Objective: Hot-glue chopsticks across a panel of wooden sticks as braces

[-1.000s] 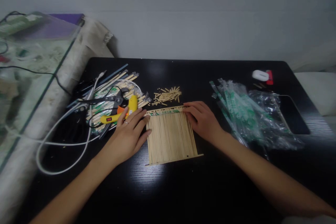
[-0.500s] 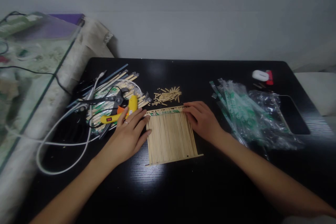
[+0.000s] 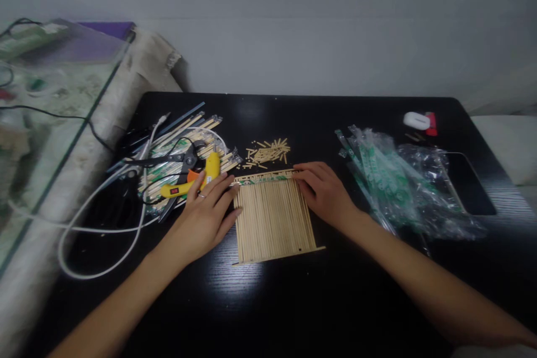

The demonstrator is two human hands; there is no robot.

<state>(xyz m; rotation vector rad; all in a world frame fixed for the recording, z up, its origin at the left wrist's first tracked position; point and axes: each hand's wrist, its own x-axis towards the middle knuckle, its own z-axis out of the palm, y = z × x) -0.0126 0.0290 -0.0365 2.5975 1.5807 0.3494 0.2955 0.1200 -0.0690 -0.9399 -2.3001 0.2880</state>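
A flat panel of thin wooden sticks (image 3: pixel 274 221), laid side by side, lies near the middle of the black desk (image 3: pixel 272 313), between the person's two hands. A narrow strip with green markings (image 3: pixel 268 180) runs across the panel close to its far edge, and a crosswise stick (image 3: pixel 289 255) lies along the near edge, its right end poking out past the others. The left hand (image 3: pixel 207 210) is loosely open, palm down, its fingertips at the panel's far left corner and its thumb apart from them at the left edge. The right hand (image 3: pixel 325 193) is partly curled, with fingers at the far right corner; whether it pinches anything there I cannot tell. Just beyond the panel sits a small heap of short stick pieces (image 3: pixel 268 152). Next to the left hand, a yellow glue gun (image 3: pixel 212 168) and a black-handled cutting tool (image 3: pixel 191 156) rest on a pile of wrapped sticks, with a white cable (image 3: pixel 103 277) looping nearby. To the right lie crumpled clear wrappers (image 3: pixel 386 179), partly over a dark phone (image 3: pixel 472 184), and farther back a white case (image 3: pixel 415 120) touches a red object (image 3: pixel 432 125).
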